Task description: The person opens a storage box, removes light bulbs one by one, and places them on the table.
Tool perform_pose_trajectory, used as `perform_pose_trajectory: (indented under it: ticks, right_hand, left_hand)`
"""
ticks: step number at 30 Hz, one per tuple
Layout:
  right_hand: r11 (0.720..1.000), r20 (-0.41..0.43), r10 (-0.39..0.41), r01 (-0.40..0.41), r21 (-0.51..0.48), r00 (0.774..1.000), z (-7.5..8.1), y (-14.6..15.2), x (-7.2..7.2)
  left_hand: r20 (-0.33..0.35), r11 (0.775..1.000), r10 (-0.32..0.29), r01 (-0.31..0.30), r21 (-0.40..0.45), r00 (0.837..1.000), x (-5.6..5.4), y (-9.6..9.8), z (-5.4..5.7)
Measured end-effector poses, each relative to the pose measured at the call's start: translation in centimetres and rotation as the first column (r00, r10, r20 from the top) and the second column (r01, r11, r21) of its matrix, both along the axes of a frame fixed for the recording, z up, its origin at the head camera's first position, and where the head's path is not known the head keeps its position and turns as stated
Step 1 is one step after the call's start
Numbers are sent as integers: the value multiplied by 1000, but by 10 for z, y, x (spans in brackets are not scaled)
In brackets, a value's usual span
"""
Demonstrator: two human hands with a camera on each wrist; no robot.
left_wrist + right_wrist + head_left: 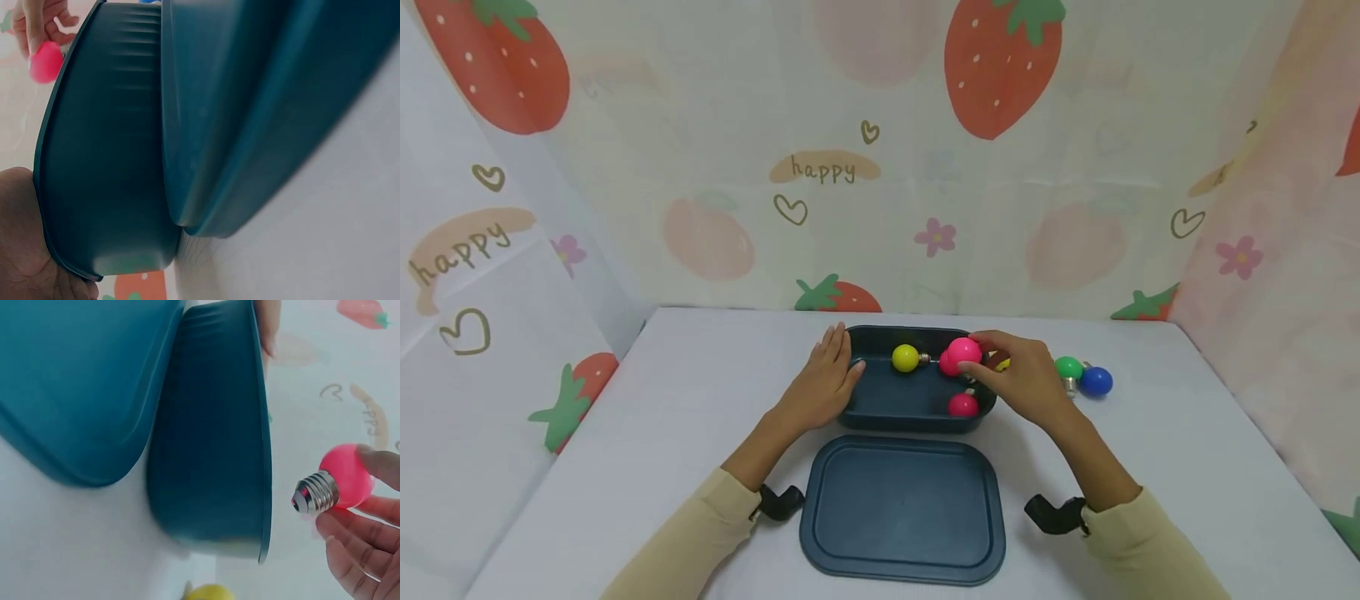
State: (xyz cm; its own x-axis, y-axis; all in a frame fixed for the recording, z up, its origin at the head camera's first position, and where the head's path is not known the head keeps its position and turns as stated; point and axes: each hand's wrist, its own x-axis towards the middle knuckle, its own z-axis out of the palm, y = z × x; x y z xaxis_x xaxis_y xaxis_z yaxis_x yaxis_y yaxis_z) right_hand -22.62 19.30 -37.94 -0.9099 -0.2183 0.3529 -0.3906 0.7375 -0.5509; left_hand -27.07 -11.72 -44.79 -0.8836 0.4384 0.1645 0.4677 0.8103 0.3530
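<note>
My right hand (pixel 1026 375) pinches a pink light bulb (pixel 964 352) above the right side of a dark blue box (pixel 880 422). In the right wrist view, thumb and fingers grip the pink globe, and its metal screw base (pixel 315 492) sticks out toward the box. My left hand (pixel 823 379) rests against the box's left rim, fingers straight along the outside and thumb over the edge. Inside the box lie a yellow bulb (pixel 906 358), a pink bulb (pixel 963 405) near the front and another pink bulb, partly hidden behind the held one.
A matching dark blue lid (pixel 902 508) lies flat in front of the box. Right of the box are a green bulb (pixel 1068 367), a blue bulb (pixel 1097 382) and a yellow bulb (pixel 211 592). A printed cloth (pixel 865 242) stands behind the white table (pixel 715 350).
</note>
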Motion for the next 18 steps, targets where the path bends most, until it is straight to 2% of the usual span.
perform_pose_trajectory:
  ticks: [10,18]
  right_hand:
    - [996,40,-69,71,-60,997,-5,25,5]
    - [991,10,-109,109,-79,994,-10,43,6]
  left_hand:
    - [-16,1000,6,-6,4,1000,-1,1,-2]
    - [-18,1000,0,0,4,1000,-2,1,-3]
